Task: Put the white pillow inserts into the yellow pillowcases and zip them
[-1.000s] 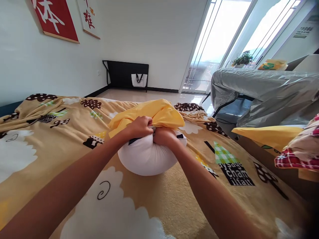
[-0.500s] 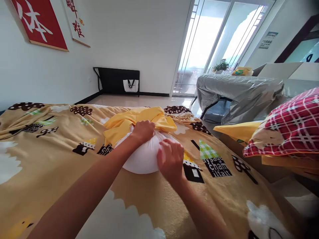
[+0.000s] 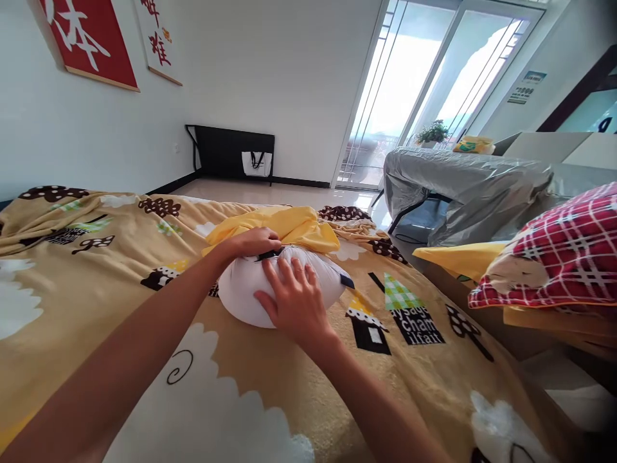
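A plump white cushion (image 3: 245,292) lies on the patterned blanket, a small dark tag (image 3: 347,281) sticking out at its right end. Yellow cloth, seemingly a cushion cover (image 3: 303,225), is bunched along its far side. My left hand (image 3: 258,241) is closed at the cloth's near edge, where it meets the cushion; its fingertips are partly hidden. Just below those fingers a short dark strip shows. My right hand (image 3: 296,296) rests open on top of the cushion, palm down with fingers spread.
Tan blanket (image 3: 308,386) covers the surface under my arms. At the right, a red plaid cushion (image 3: 569,251) lies over a yellow one (image 3: 457,257). Beyond stand a plastic-covered table (image 3: 463,180) and a black folded panel (image 3: 222,154) with a white bag (image 3: 256,164).
My left hand has shifted left along the yellow cloth's edge. My right hand has moved left from the cushion's right side and flattened on top. The dark strip and tag now show.
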Demonstrator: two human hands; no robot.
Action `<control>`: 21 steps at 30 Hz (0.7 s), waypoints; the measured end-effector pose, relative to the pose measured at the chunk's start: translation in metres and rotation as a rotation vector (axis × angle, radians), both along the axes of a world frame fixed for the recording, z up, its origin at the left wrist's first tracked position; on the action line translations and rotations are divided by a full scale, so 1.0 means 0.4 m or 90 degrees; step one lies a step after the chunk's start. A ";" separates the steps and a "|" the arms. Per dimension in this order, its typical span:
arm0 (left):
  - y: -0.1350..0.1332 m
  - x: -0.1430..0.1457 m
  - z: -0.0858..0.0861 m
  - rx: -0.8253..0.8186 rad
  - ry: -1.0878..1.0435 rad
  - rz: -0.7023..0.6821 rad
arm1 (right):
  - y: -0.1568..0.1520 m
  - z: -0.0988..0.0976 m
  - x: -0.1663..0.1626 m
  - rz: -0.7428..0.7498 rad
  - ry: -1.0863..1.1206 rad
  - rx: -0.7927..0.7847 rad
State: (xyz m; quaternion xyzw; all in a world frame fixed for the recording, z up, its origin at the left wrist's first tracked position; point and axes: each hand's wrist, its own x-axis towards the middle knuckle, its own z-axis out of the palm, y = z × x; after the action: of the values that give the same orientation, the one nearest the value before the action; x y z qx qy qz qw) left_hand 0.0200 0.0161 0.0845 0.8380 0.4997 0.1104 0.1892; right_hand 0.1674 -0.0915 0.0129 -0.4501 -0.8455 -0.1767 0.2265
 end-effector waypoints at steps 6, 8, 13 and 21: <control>0.021 -0.011 0.003 -0.014 0.029 -0.030 | 0.027 0.046 -0.003 -0.063 -0.070 -0.097; 0.019 0.007 -0.004 0.035 0.056 -0.012 | 0.042 0.055 -0.006 -0.089 -0.083 -0.130; -0.001 0.051 -0.013 0.080 0.105 0.008 | 0.090 0.079 -0.010 -0.134 -0.100 -0.233; -0.026 0.060 0.020 0.080 0.230 -0.041 | 0.122 0.092 -0.065 -0.233 -0.169 -0.335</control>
State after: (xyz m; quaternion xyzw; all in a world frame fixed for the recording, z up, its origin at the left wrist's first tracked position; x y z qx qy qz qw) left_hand 0.0440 0.0058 0.0925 0.8699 0.4906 -0.0175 0.0472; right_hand 0.1416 -0.0425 0.0498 -0.6102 -0.7896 -0.0472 -0.0450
